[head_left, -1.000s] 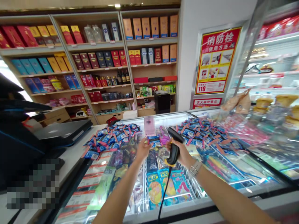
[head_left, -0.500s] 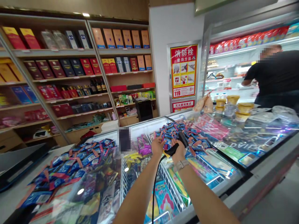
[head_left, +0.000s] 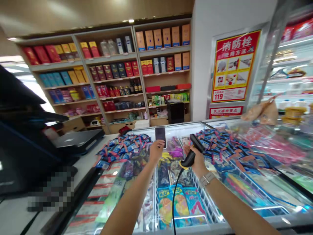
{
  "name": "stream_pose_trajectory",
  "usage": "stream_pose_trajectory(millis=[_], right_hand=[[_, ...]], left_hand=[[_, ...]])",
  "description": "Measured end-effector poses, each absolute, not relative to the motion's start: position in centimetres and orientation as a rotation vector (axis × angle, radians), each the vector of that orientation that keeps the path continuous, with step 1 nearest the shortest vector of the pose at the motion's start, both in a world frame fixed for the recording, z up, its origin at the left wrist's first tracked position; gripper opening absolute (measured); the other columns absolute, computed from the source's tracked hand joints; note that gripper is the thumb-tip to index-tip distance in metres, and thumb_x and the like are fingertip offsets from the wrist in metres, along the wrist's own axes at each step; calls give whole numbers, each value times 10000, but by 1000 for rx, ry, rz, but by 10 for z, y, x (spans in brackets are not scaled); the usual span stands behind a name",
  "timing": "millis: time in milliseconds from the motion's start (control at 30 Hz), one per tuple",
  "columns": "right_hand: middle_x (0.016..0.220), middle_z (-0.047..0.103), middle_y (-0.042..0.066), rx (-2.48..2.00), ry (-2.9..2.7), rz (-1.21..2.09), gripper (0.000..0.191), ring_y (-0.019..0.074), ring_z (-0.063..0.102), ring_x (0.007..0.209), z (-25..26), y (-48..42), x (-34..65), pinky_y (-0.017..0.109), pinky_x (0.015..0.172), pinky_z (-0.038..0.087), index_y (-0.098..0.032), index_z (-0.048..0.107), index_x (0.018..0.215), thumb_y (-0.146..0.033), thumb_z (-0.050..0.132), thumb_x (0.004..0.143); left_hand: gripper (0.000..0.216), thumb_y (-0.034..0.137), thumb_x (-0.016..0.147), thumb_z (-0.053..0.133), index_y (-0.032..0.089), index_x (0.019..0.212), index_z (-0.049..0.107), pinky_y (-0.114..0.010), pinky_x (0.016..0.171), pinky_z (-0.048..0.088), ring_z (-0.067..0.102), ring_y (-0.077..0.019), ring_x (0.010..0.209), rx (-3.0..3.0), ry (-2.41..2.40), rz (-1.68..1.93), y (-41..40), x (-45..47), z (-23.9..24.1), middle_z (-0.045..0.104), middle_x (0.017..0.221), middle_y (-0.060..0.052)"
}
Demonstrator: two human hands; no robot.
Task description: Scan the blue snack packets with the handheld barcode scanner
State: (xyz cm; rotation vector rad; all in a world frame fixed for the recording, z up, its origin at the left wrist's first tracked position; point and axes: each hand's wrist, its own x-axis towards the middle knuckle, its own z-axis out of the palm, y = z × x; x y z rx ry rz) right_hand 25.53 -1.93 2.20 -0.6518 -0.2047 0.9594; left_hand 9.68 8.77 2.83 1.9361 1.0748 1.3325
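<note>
My right hand, with a grey watch on its wrist, is wrapped around a black barcode scanner. The scanner's head tilts up and its cable hangs down over the glass. My left hand is just in front of a phone, its fingers loosely curled and apart; nothing shows in them, and I cannot tell whether it touches the phone. Small blue packets with pink ends form one pile left of my left hand. A second pile of these packets spreads to the right of the scanner.
Beneath the glass top, a white wire basket holds colourful packs. A black device stands on the counter at left. Boxed goods fill the shelves behind. Pink packs and a tan bag lie at right.
The view has swung left. My left hand has moved from the right-hand pile over to the phone. The right hand has drawn back from that pile, still gripping the scanner.
</note>
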Motion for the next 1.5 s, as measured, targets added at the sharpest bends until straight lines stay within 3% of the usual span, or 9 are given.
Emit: stream_pose_trajectory(millis=[267,433,567,733,833,1000,1267,1400,1500], right_hand=[[785,732,82,-676,-431,1461,116,192,704,784,15,21,106,292,776,563,-160,640,733,-171,709,641],[772,726,79,-632,-442,1656,132,182,700,771,7,35,23,284,797,549,-150,648,715,-188,729,619],[754,717,70,-686,-469,1742,168,185,691,764,3,44,-23,275,755,548,-144,654,732,-211,746,606],[776,712,75,-714,-528,1795,179,189,677,774,-2,52,-30,268,708,540,-154,659,763,-238,742,628],[757,705,66,-699,-528,1799,171,185,669,770,-3,51,-26,262,689,531,-166,651,756,-233,742,627],[721,688,61,-704,-571,1783,178,192,666,773,1,45,-29,268,690,522,-160,647,747,-239,738,617],[920,709,78,-705,-480,1727,263,241,649,913,14,19,-3,313,687,517,-176,644,793,-256,729,558],[802,694,55,-801,-502,1655,255,241,652,869,17,9,27,301,630,510,-182,622,757,-236,744,539],[716,673,35,-849,-525,1628,251,230,661,778,17,5,49,316,620,518,-186,617,770,-218,745,557]], left_hand=[[300,161,755,569,160,1046,642,-424,963,386,515,-295,1132,1938,2109,1492,86,-98,32,596,1139,-145],[367,198,843,474,139,1193,568,-474,930,394,503,-330,1152,1713,2462,1376,74,-156,20,569,1206,-177],[351,199,864,448,155,1190,569,-414,901,428,551,-280,1109,1653,2334,1423,70,-168,4,602,1169,-146],[452,177,726,650,107,1166,574,-312,932,411,549,-243,1116,1648,2231,1545,67,-179,6,613,1162,-150],[485,216,629,750,108,1084,619,-301,834,436,608,-260,991,1580,2265,1310,62,-187,16,663,1054,-140],[307,351,634,753,162,852,647,-272,662,409,632,-227,764,1652,2272,1074,53,-182,24,679,795,-63],[98,242,745,612,181,669,605,-268,662,407,587,-180,697,1992,1941,1373,47,-155,30,626,709,-27],[150,302,744,613,188,654,580,-275,648,459,575,-152,620,1747,1633,1666,49,-131,30,599,648,6],[281,404,670,695,185,624,525,-287,602,513,572,-135,557,1410,1310,1662,50,-99,22,551,576,35]])
